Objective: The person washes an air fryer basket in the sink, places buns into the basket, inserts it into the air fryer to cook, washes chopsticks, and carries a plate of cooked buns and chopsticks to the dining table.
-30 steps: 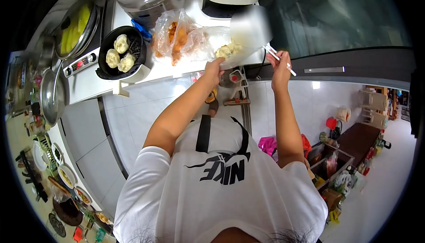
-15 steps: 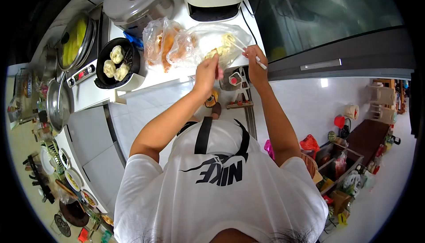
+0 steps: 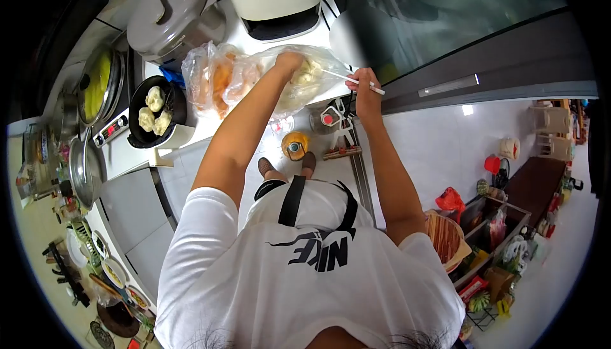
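Okay, looks like you're handling the pale food inside the clear bag, 12 o'clock from you; next probably calls for steadying that plastic. Your right hand's wrapped round white chopsticks; your left hand's at the bag's 11 o'clock, fingers hidden, can't tell its grip.

Crumpled clear plastic bag lying on the white counter, pale yellowish lumpy food in it, slim white chopsticks slanting, tips beside the food.
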`<action>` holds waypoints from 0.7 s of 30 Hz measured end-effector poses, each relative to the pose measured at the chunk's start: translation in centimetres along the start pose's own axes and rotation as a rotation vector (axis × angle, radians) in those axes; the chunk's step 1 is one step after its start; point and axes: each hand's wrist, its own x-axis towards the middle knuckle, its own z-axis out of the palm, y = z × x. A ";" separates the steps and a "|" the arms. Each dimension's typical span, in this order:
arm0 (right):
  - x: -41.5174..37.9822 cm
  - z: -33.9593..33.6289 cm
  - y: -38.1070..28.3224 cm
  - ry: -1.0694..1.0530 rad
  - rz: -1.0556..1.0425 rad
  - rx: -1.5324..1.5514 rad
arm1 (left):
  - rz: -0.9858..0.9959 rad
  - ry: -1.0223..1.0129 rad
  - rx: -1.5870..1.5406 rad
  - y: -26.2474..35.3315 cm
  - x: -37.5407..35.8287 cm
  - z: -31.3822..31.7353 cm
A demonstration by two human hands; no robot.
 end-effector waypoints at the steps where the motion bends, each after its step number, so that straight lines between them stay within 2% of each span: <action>1: -0.2 -0.1 0.0 0.043 -0.046 -0.096 | 0.020 -0.093 0.063 -1.3 2.5 1.0; 2: -0.2 -0.2 0.1 0.086 -0.092 -0.192 | 0.005 -0.111 0.023 -1.7 3.4 1.4; 5: -0.3 -0.7 -0.2 0.075 -0.119 -0.207 | -0.022 -0.138 -0.023 -1.4 4.1 1.8; 8: -0.4 0.0 -0.8 0.049 -0.058 0.013 | 0.003 -0.115 0.025 -0.1 3.0 1.3; 10: -0.4 -0.1 -1.1 0.010 -0.087 -0.161 | 0.030 -0.120 -0.001 -0.9 3.6 1.9; 12: -0.8 -0.1 -2.1 -0.012 -0.111 -0.428 | -0.051 -0.164 -0.063 -1.4 4.9 2.6; 13: -0.5 -0.1 -1.4 0.005 -0.199 -0.460 | -0.091 -0.186 -0.094 -1.7 5.6 2.9; 16: -0.3 -0.1 -0.9 0.039 -0.271 -0.411 | -0.052 -0.260 -0.042 -0.9 5.2 2.9; 19: 0.2 -0.5 -0.5 0.017 -0.230 -0.413 | 0.070 -0.417 0.295 1.3 3.8 1.8; 21: 0.6 -0.6 0.1 0.026 -0.257 -0.382 | 0.140 -0.417 0.502 1.9 3.2 2.0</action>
